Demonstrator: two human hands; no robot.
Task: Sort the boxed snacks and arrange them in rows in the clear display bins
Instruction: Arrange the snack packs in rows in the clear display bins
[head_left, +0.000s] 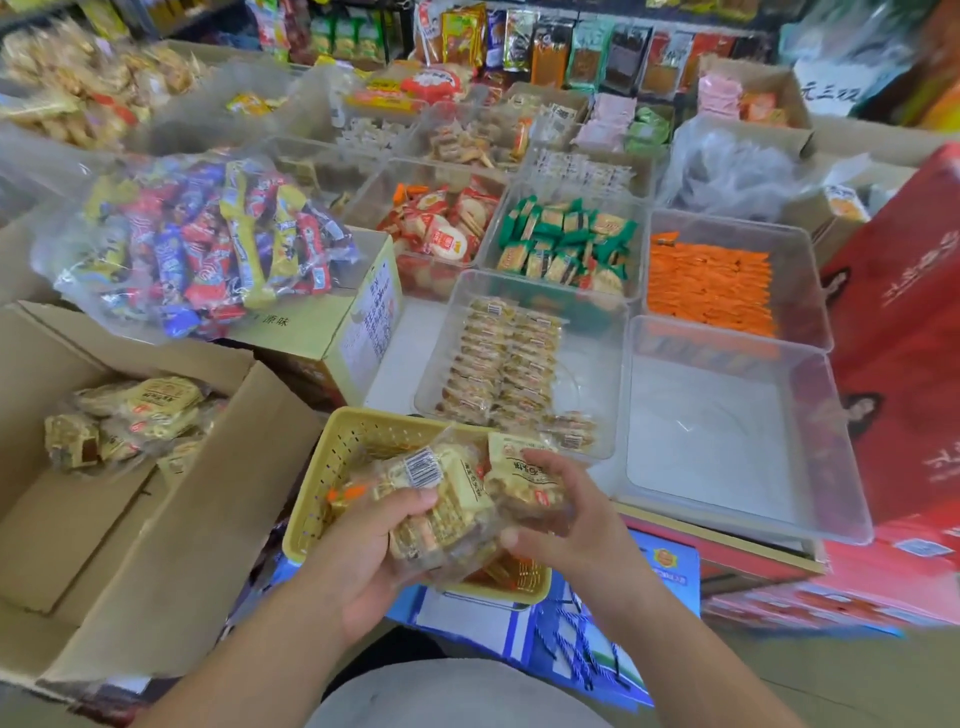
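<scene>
Snack packs (441, 514) in clear wrappers sit stacked in my left hand (374, 545). Its grip curls round the bundle from below, with the thumb on top near a barcode label. The wrappers blur together, so I cannot tell how many I hold. My right hand (566, 519) meets the bundle on its 3 o'clock side, the grip closed narrow on a yellow-labelled pack (524, 480), fingers over it and thumb under. Both hands hover above a yellow basket (337, 462). At 12 o'clock from the basket stands a clear display bin (597, 364) with rows of like packs (498, 364) lined along its left half. A second clear bin (727, 431) sits just beside it at 2 o'clock. At 9 o'clock an open cardboard box (171, 519) holds loose packs (135, 415) of the same kind. Farther off, at 11 o'clock, a bag of mixed sweets (208, 244) rests on a yellow carton (358, 322), and bins of green packets (566, 244) and orange packets (711, 291) lie at 12 to 1 o'clock.
</scene>
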